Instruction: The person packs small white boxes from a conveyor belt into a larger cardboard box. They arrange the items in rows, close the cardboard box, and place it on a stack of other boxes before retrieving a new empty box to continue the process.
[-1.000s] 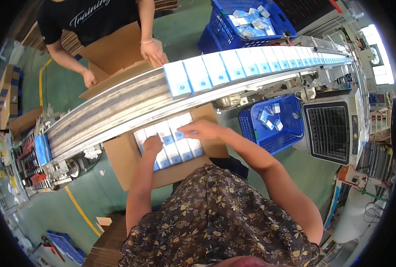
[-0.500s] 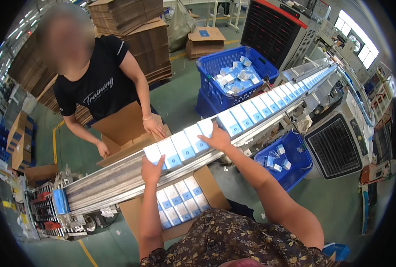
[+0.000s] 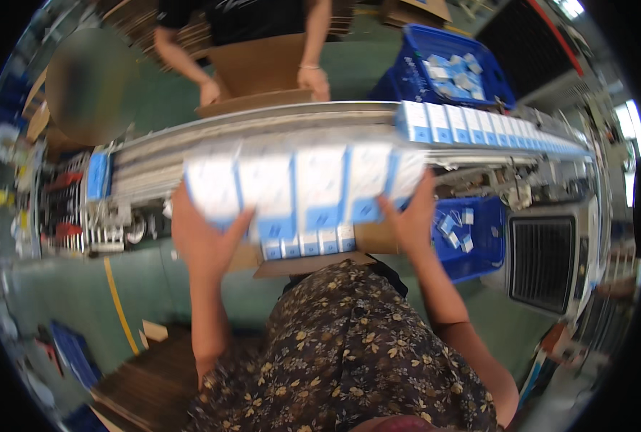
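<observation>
Row of white-and-blue cartons [image 3: 302,187] squeezed end to end between left hand [image 3: 209,241] and right hand [image 3: 410,219], long axis left-right across frame center, above open cardboard box [image 3: 309,263].

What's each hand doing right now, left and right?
Left hand: pressed against the left end of the row of white-and-blue boxes, holding it.
Right hand: clamps the same row's right end.

the row of white-and-blue boxes [image 3: 302,189] you're holding is motion-blurred, so you can't count them surely. it hides most of your open carton [image 3: 313,263] beneath. the far co-worker [image 3: 263,29] is cut off at the top edge.
</observation>
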Tool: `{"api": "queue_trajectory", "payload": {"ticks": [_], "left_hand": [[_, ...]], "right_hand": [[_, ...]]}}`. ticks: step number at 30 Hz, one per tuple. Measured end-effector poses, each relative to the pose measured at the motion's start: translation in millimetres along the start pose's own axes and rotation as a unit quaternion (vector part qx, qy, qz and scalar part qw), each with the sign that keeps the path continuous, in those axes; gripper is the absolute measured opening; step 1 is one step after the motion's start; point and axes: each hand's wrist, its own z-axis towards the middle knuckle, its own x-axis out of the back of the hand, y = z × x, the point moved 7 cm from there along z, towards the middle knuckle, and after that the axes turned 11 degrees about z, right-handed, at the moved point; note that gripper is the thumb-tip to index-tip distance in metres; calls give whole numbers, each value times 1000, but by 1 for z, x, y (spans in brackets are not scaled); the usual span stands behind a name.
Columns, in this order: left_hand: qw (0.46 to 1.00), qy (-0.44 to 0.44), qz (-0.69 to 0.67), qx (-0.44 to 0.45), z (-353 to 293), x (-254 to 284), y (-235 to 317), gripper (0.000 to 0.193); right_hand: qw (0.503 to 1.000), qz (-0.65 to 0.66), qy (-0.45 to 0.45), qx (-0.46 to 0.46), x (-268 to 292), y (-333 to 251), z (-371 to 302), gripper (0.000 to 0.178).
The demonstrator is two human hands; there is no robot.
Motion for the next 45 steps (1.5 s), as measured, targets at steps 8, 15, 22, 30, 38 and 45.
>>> {"api": "queue_trajectory", "payload": {"ticks": [8,15,22,30,38,45], "left_hand": [[881,-468,29,63,-211,-256,-196,38],[765,-556,238,-222,-162,-310,-159,31],[872,-461,-129,-100,-60,-276,14,20],[953,-166,-255,-10,70,-309,88,35],[971,-238,-19,35,93,-307,81,87],[988,-82,-102,87,90,-206,18,94]], "right_hand": [[833,-143,-520,-124,-144,219,-164,70],[715,-202,-665,-71,-166,230,-163,56],[930,61,-359,-41,-32,185,10,33],[938,-343,-45,19,86,249,184,68],[969,-155,-125,-146,15,233,198,101],[999,-32,-27,-30,-8,115,168,85]]}}
